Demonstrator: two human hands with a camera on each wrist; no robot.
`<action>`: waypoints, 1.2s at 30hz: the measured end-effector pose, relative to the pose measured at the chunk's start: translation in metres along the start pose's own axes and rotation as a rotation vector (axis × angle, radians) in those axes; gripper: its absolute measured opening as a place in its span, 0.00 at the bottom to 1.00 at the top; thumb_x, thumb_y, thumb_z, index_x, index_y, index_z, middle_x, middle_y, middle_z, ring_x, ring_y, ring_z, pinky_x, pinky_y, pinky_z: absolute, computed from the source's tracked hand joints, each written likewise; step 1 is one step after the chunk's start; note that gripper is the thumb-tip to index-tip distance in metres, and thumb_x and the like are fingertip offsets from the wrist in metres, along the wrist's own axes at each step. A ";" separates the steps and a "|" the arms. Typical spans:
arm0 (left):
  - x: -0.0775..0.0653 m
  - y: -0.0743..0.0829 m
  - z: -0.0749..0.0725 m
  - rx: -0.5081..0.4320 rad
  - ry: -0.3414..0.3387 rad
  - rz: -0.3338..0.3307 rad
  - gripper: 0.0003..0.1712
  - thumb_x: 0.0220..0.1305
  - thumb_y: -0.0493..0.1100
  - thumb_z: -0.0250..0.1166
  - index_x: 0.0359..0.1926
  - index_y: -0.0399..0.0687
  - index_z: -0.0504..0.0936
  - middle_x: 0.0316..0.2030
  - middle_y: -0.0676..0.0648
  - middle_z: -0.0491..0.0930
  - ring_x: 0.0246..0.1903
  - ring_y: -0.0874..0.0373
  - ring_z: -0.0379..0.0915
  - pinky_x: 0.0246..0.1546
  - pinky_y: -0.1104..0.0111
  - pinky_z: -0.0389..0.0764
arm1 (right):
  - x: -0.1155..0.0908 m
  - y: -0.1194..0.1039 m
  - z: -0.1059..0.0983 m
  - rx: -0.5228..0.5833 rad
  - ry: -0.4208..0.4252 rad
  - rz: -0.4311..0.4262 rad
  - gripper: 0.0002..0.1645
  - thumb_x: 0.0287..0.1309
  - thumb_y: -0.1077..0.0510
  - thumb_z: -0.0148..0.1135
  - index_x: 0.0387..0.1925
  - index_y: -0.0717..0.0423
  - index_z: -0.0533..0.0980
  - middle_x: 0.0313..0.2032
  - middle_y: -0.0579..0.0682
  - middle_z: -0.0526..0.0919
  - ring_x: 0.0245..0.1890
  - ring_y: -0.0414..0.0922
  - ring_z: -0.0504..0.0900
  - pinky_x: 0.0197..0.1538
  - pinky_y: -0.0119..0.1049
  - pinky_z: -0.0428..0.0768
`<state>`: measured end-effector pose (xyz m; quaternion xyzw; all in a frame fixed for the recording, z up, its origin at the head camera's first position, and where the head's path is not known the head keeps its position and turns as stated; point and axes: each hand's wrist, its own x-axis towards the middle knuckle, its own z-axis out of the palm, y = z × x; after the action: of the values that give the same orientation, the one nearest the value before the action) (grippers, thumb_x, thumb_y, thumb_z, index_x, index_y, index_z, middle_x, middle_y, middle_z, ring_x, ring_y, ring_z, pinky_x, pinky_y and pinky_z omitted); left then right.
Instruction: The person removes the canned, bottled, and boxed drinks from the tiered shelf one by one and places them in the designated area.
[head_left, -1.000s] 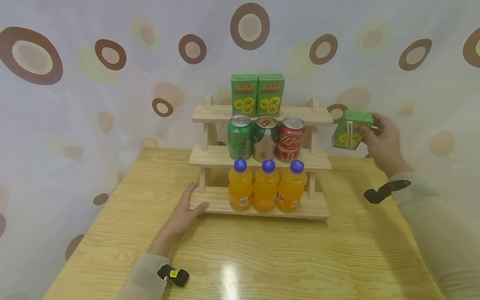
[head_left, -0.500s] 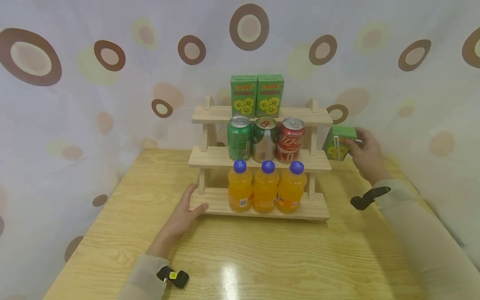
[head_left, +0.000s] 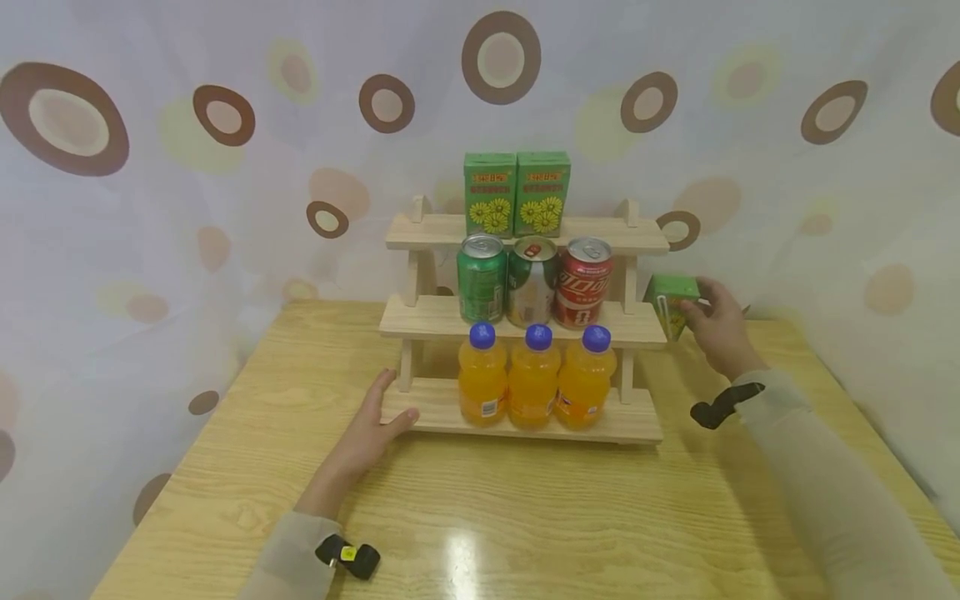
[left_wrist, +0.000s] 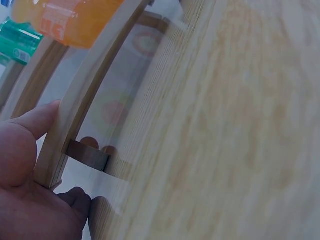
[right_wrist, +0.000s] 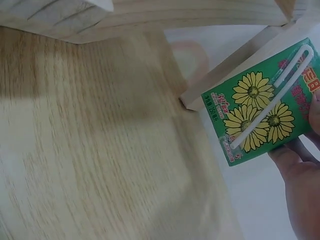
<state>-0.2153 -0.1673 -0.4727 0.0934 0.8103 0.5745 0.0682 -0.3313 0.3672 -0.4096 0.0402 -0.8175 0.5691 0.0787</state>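
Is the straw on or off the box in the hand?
On: the right wrist view shows the straw lying across the box.

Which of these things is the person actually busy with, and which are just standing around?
Busy with, it seems:
Held carton, in the right hand
Rack, its end touched by the left hand

Just there, likely:
Top cartons
Cans
Bottles
Table

Shop-style setup, exact venue unclear: tiered drinks rack [head_left: 420,315], wood-grain table [head_left: 540,508], circle-patterned backdrop [head_left: 285,150].
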 end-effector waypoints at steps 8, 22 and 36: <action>0.000 -0.003 0.000 0.013 0.000 0.009 0.51 0.69 0.57 0.62 0.78 0.52 0.40 0.78 0.46 0.31 0.75 0.45 0.24 0.70 0.41 0.37 | -0.001 0.022 0.002 -0.020 -0.051 -0.021 0.33 0.76 0.60 0.43 0.73 0.68 0.45 0.70 0.69 0.53 0.67 0.61 0.63 0.64 0.42 0.70; 0.001 -0.003 0.001 0.017 0.015 -0.008 0.49 0.69 0.56 0.62 0.78 0.53 0.42 0.78 0.46 0.33 0.75 0.45 0.26 0.70 0.43 0.36 | 0.002 0.036 -0.003 -0.049 -0.126 -0.055 0.35 0.76 0.59 0.45 0.73 0.70 0.43 0.70 0.74 0.51 0.67 0.71 0.58 0.58 0.29 0.74; -0.001 -0.001 0.001 0.019 0.000 0.011 0.49 0.70 0.55 0.61 0.78 0.52 0.41 0.78 0.45 0.32 0.75 0.43 0.25 0.69 0.40 0.36 | -0.011 0.018 -0.026 -0.155 -0.109 -0.003 0.45 0.74 0.49 0.49 0.77 0.62 0.38 0.71 0.71 0.53 0.67 0.68 0.60 0.60 0.39 0.75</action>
<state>-0.2146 -0.1673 -0.4741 0.0985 0.8151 0.5673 0.0640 -0.3213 0.3971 -0.4192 0.0661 -0.8620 0.5012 0.0377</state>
